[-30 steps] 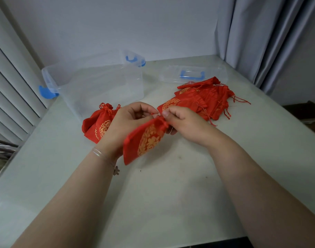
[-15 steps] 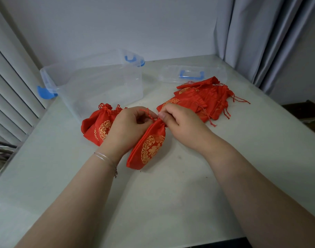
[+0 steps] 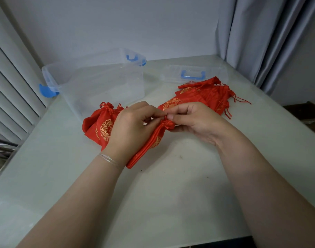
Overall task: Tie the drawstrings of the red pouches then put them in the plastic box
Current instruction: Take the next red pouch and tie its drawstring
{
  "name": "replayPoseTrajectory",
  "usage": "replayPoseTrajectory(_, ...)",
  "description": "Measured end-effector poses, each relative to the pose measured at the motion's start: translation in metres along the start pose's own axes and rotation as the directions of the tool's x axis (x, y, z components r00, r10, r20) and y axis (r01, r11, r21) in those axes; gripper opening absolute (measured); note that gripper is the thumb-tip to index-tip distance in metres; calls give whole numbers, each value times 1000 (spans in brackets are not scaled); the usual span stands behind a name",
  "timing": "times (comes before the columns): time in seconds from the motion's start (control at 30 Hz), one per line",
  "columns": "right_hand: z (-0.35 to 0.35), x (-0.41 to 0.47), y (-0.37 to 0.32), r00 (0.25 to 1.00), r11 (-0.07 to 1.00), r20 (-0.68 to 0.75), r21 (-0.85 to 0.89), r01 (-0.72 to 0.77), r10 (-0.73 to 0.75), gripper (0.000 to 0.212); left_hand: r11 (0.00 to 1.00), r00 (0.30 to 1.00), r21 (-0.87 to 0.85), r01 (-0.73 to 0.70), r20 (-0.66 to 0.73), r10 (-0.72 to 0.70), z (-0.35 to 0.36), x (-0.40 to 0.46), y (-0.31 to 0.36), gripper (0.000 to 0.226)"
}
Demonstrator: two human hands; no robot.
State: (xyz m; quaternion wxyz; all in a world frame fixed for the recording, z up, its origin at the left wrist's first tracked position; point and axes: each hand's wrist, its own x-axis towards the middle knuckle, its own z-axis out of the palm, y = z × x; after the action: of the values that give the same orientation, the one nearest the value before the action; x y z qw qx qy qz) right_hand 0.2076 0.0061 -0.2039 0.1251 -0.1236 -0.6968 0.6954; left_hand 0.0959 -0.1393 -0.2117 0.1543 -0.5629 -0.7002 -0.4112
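A red pouch (image 3: 149,142) with gold print lies slanted on the table between my hands, its mouth gathered tight. My left hand (image 3: 130,129) and my right hand (image 3: 192,120) both pinch the drawstrings at its bunched neck. Behind my left hand sits a small heap of tied red pouches (image 3: 99,124). A pile of flat, open red pouches (image 3: 210,93) with loose strings lies behind my right hand. The clear plastic box (image 3: 99,81) with blue latches stands at the back left, and I see nothing inside it.
The box's clear lid (image 3: 194,74) with a blue handle lies flat at the back right. A grey curtain (image 3: 260,38) hangs on the right, and slatted blinds (image 3: 11,93) line the left. The table's front edge (image 3: 171,242) is close to me.
The pouch's mouth has been drawn shut and has narrowed. The pouch has dropped lower against the table, and both hands have closed in on its neck.
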Motion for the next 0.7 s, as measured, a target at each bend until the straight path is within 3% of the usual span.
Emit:
replayPoseTrajectory(0.3,0,2,4,999,968,-23,-248,28,-35,18,985,995,140,-96,18,94,4,-1,-6,15)
replayPoseTrajectory(0.7,9,5,6,987,888,-111,-457,54,-117,15,972,992,197,-126,28,123,3,-1,-5,19)
